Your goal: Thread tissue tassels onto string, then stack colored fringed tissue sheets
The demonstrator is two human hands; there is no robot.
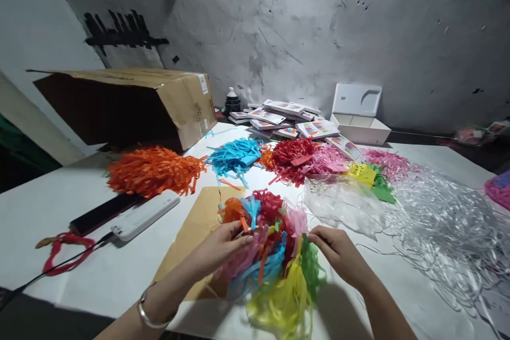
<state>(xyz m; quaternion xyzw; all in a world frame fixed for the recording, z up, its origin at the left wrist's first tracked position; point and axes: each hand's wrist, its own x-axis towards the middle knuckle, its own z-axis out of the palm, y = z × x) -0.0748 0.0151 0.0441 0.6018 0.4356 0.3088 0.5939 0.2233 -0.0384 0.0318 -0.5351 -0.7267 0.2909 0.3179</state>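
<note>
From where I stand, the person at the white table [43, 207] has both hands on a many-coloured bunch of tassels [273, 247] near the front edge, partly over a flat brown sheet [185, 244]. The left hand [225, 247], with a silver bracelet [142, 309] on its wrist, comes in at the bunch's left side, thumb and forefinger pinched on the strands by the orange and pink ones. The right hand [337, 249] is at the other side, its thumb and fingertips together on the top of the green tassel [313, 263], just beside the yellow tassel [297, 279], which hangs lowest. Some of the strands are blurred. Behind the bunch lie loose heaps: an orange pile [155, 170] on the left, then a blue pile [237, 155], a red pile [292, 156] and a pink pile [327, 160]. A clear plastic bag [345, 207] sits beyond the right hand, and a big tangle of silver strands [454, 212] spreads over the right end. To the left I see a white power bank [147, 215] beside a dark phone [101, 214]. Along the grey wall [298, 26] are an open cardboard box [191, 106], a heap of flat boxes [279, 109] and a white box [360, 128] with its lid up.
</note>
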